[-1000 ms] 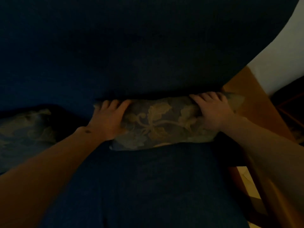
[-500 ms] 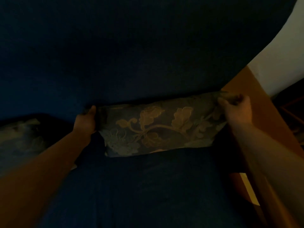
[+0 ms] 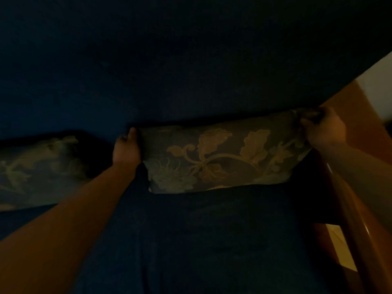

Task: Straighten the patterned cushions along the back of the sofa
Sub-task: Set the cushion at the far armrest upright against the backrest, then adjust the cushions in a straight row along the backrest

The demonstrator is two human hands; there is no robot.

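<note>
cushion axis: patterned cushion lies left-right along sofa back
left hand: fingers pinching its left end
right hand: fingers pinching upper right corner, higher

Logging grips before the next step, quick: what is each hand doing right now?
Left hand: closed on the left end of the patterned cushion.
Right hand: closed, pinching the cushion's upper right corner.

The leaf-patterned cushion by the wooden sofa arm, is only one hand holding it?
No, the left hand and right hand each grip an upper corner of the leaf-patterned cushion.
</note>
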